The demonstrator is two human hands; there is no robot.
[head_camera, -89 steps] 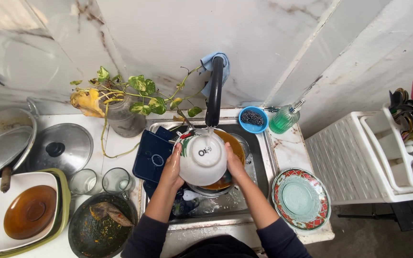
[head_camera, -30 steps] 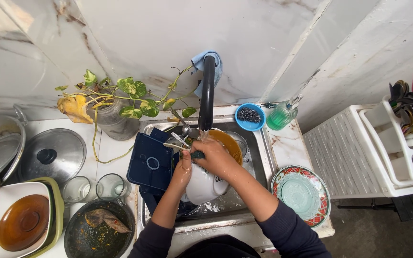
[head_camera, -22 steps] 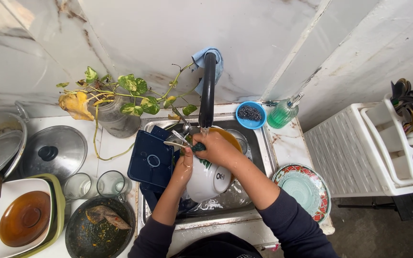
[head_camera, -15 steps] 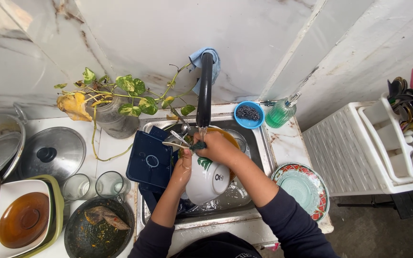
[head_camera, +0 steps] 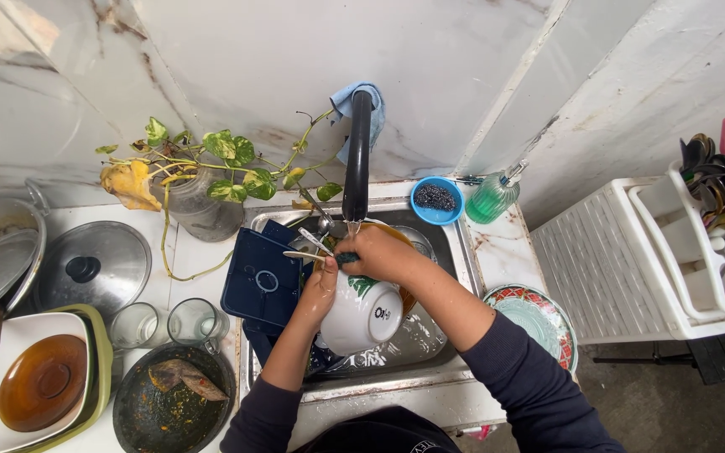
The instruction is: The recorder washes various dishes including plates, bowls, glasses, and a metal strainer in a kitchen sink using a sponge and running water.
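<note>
The white bowl (head_camera: 364, 312) sits tilted over the sink (head_camera: 463, 252), its outside turned up toward us, below the tall black tap (head_camera: 357, 155). Our left hand (head_camera: 320, 289) grips the bowl by its left rim, fingers curled round the edge. Our right hand (head_camera: 379, 254) is clenched on a dark green scrubbing pad (head_camera: 344, 259) and presses it against the top of the bowl, just under the tap's mouth. Cutlery (head_camera: 312, 247) pokes out beside the pad, and a dark blue square lid (head_camera: 262, 281) leans at the sink's left side. On the counter to the left stand two glasses (head_camera: 169, 323), a dirty black pan (head_camera: 169, 403) and a grey pot lid (head_camera: 94, 268). A potted plant (head_camera: 199, 180) trails behind them. To the right of the sink lie a patterned plate (head_camera: 539, 323), a small blue bowl (head_camera: 436, 200) and a green soap bottle (head_camera: 492, 197); a white drying rack (head_camera: 673, 260) stands further right.
</note>
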